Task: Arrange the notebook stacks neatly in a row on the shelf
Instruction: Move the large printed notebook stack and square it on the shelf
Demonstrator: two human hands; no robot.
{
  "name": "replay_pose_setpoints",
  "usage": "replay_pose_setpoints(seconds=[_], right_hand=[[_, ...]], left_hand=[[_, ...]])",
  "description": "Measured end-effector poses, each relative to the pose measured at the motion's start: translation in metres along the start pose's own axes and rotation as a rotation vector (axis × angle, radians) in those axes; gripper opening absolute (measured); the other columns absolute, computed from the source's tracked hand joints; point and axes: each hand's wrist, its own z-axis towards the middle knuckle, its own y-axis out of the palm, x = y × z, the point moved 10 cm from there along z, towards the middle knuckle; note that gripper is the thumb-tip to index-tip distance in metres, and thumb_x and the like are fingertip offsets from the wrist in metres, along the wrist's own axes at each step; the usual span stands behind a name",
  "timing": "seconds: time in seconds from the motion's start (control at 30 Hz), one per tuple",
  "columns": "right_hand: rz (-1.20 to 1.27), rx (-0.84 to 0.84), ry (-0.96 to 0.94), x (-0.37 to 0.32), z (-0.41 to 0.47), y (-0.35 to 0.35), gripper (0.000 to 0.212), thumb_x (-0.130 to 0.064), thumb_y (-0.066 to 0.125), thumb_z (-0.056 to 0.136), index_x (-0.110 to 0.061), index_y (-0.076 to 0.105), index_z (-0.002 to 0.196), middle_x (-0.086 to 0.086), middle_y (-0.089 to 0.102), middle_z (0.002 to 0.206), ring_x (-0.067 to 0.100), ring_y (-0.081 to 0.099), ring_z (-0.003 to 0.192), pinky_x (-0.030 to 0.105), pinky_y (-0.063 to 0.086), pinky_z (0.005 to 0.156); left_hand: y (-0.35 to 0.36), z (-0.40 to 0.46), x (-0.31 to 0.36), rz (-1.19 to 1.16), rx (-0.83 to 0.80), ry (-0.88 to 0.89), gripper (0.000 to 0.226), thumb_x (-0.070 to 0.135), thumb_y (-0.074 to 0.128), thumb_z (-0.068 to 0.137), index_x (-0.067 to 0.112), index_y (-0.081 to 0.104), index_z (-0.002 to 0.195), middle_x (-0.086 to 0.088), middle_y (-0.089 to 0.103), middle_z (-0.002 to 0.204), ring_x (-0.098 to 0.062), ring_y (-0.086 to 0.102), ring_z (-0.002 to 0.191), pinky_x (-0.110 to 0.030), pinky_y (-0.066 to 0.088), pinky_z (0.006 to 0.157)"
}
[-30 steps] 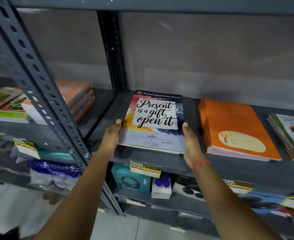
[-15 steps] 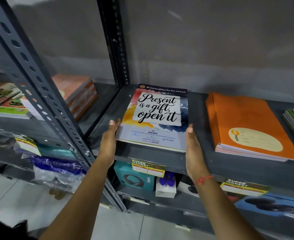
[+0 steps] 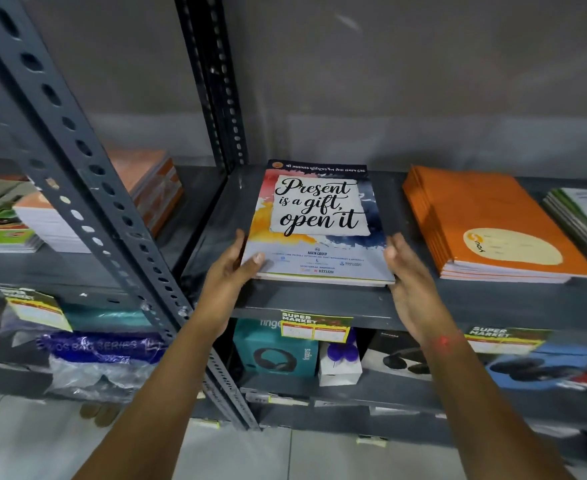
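Observation:
A notebook stack with the cover "Present is a gift, open it" [image 3: 319, 220] lies flat on the grey metal shelf [image 3: 319, 303], near its left end. My left hand [image 3: 231, 271] grips the stack's near left corner, thumb on the cover. My right hand [image 3: 408, 271] presses flat against the stack's near right corner, fingers straight. An orange notebook stack [image 3: 492, 220] lies to the right, with a gap between. A green-edged notebook stack [image 3: 583, 220] sits at the far right, partly cut off by the frame.
A perforated upright post [image 3: 87, 188] stands left of my left arm. The neighbouring shelf bay holds more notebook stacks [image 3: 53, 216]. Below are boxed headphones [image 3: 274, 351], price tags [image 3: 314, 325] and bagged goods [image 3: 98, 358]. A grey wall closes the back.
My left thumb has come up onto the cover at the stack's near left corner. The view has drifted down and left; the stack stays between both hands.

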Motion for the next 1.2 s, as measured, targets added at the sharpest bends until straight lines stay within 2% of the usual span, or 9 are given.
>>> replay_pose_setpoints(seconds=[0.1,0.2,0.33,0.53,0.67,0.8,0.93,1.13,1.2], right_hand=[[-0.103,-0.041,-0.051,0.006,-0.006,-0.001,0.086,-0.012,0.061,0.083,-0.025,0.009,0.15,-0.029,0.032,0.142,-0.022,0.041,0.118,0.005,0.038,0.093],[-0.174,-0.055,-0.041,0.014,-0.002,-0.001,0.09,0.001,0.063,0.081,-0.025,0.01,0.15,-0.028,0.052,0.121,-0.005,0.056,0.113,0.016,0.043,0.1],[-0.196,0.013,-0.069,0.014,0.0,-0.003,0.083,0.0,0.063,0.081,-0.022,0.02,0.148,-0.024,0.052,0.125,-0.005,0.055,0.109,0.012,0.042,0.098],[-0.204,0.085,-0.128,0.009,0.001,-0.007,0.076,-0.004,0.066,0.08,-0.019,0.029,0.145,-0.011,0.034,0.15,0.003,0.044,0.128,0.022,0.037,0.107],[-0.208,0.072,-0.124,0.009,0.001,-0.007,0.075,-0.001,0.064,0.081,-0.017,0.029,0.145,-0.015,0.035,0.145,0.0,0.044,0.126,0.005,0.041,0.094],[-0.19,0.057,-0.108,0.012,0.002,-0.009,0.076,0.004,0.062,0.081,-0.016,0.028,0.146,-0.013,0.037,0.145,0.002,0.049,0.12,0.005,0.042,0.093],[-0.154,0.095,-0.102,0.013,0.005,-0.012,0.073,0.003,0.063,0.081,-0.013,0.032,0.144,-0.012,0.04,0.143,0.009,0.05,0.124,0.008,0.044,0.093],[-0.157,0.139,-0.122,0.01,0.005,-0.012,0.068,0.002,0.063,0.082,-0.009,0.034,0.142,-0.003,0.033,0.152,0.005,0.039,0.132,0.001,0.039,0.092],[-0.18,0.149,-0.13,0.008,0.004,-0.011,0.067,0.0,0.064,0.082,-0.009,0.036,0.142,-0.002,0.033,0.152,0.005,0.039,0.132,0.009,0.04,0.1]], left_hand=[[-0.001,-0.002,-0.004,0.021,-0.057,0.039,0.071,0.005,0.056,0.089,0.016,0.021,0.149,0.031,0.055,0.12,0.022,0.061,0.088,-0.001,0.049,0.073],[-0.002,0.005,-0.008,0.014,-0.073,0.037,0.07,-0.005,0.055,0.086,0.012,0.025,0.147,0.034,0.05,0.111,0.027,0.059,0.078,0.003,0.046,0.066],[-0.004,0.014,-0.013,0.045,-0.068,0.031,0.069,-0.006,0.058,0.084,0.011,0.03,0.145,0.044,0.062,0.091,0.026,0.06,0.075,0.002,0.047,0.067],[-0.013,0.016,-0.015,0.02,0.03,0.053,0.068,0.002,0.067,0.08,0.013,0.04,0.141,0.005,0.057,0.09,-0.012,0.048,0.088,-0.025,0.041,0.083],[-0.008,0.013,-0.014,0.039,-0.022,0.03,0.072,-0.003,0.065,0.079,0.015,0.036,0.143,0.021,0.066,0.091,0.01,0.062,0.074,-0.004,0.05,0.069],[-0.01,0.012,-0.014,0.049,-0.024,0.019,0.072,-0.009,0.063,0.079,0.014,0.037,0.142,0.029,0.07,0.077,0.016,0.062,0.066,-0.001,0.051,0.071],[-0.009,0.011,-0.011,0.022,0.035,0.037,0.067,-0.008,0.064,0.078,0.009,0.042,0.139,0.022,0.064,0.092,0.021,0.061,0.066,0.002,0.049,0.068],[-0.013,0.012,-0.012,-0.011,0.106,0.03,0.062,0.0,0.069,0.077,0.011,0.048,0.135,0.026,0.066,0.08,0.013,0.06,0.069,0.003,0.047,0.071],[-0.014,0.011,-0.012,-0.011,0.123,0.034,0.061,0.002,0.07,0.077,0.012,0.05,0.134,0.02,0.064,0.081,0.011,0.056,0.069,0.004,0.047,0.07]])
